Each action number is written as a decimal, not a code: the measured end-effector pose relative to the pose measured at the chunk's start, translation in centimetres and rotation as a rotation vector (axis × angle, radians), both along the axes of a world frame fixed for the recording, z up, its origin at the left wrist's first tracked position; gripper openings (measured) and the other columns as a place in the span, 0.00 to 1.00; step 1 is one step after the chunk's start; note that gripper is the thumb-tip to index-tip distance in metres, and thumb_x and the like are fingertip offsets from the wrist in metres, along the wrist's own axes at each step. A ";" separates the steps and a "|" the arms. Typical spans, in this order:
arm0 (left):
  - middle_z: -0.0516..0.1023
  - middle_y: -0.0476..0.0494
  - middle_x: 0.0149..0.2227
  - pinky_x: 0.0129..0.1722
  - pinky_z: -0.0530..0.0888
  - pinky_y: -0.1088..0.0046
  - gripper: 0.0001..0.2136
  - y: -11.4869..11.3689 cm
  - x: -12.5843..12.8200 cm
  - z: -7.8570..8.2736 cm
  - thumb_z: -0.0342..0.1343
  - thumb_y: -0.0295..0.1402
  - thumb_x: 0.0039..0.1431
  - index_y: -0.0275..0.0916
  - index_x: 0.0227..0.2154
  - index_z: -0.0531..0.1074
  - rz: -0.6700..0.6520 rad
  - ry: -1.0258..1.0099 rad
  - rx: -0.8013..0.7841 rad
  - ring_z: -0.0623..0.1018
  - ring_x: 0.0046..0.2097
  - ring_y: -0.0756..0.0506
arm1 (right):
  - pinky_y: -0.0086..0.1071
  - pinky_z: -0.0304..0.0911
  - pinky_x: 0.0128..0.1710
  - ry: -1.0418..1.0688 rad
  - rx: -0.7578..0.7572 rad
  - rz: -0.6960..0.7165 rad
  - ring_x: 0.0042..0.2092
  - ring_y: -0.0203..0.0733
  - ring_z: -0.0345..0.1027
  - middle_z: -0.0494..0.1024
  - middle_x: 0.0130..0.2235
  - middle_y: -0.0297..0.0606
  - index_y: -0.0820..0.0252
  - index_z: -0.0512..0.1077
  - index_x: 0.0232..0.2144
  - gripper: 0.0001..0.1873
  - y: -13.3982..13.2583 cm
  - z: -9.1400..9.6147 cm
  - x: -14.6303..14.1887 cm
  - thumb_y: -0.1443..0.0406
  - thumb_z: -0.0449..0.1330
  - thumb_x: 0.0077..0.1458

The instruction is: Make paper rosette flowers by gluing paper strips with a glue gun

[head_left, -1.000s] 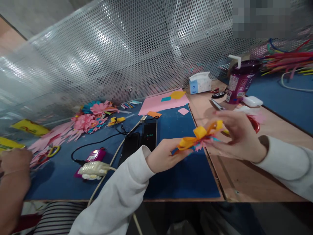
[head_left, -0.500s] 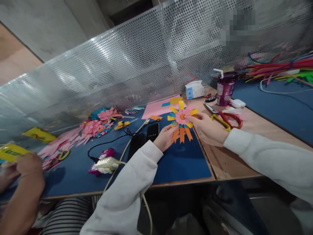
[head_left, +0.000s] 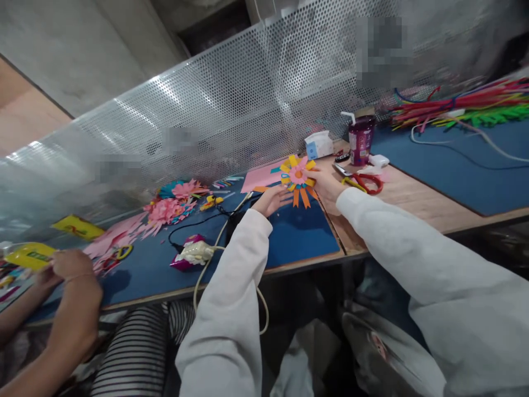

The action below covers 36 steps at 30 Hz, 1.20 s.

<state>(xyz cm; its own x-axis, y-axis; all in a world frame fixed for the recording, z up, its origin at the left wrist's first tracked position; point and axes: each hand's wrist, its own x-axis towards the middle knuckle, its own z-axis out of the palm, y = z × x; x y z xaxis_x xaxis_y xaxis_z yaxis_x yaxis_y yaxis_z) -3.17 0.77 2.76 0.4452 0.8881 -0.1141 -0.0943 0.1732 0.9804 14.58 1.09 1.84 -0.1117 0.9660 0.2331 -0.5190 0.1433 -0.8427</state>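
Observation:
A paper flower with a pink middle, yellow loops, some blue and orange tails is held up over the blue table top. My right hand grips it at its right edge between thumb and fingers. Just left of the flower is my left hand, fingers stretched out and apart; whether a fingertip touches the paper I cannot tell. Red-and-yellow-handled scissors lie to the right of my right hand. Behind the flower lies a pink paper sheet.
At the back stand a tissue pack and a purple cup with a straw. Pipe cleaners lie far right. Pink paper flowers and a power strip with cables are left. A co-worker's hand holds something yellow. A perforated screen runs behind.
My left hand has let go of the flower's lower left and opened. My right hand keeps the flower, now farther from me. The view has shifted, and the co-worker's hands appear farther right.

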 end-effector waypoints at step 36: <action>0.75 0.44 0.39 0.49 0.66 0.66 0.17 2.8 4.2 -2.3 0.64 0.28 0.39 0.38 0.35 0.70 0.346 0.053 0.577 0.73 0.43 0.45 | 0.29 0.66 0.33 -0.137 0.019 -0.046 0.29 0.34 0.69 0.75 0.26 0.31 0.60 0.70 0.26 0.14 -0.2 -1.7 3.0 0.70 0.69 0.32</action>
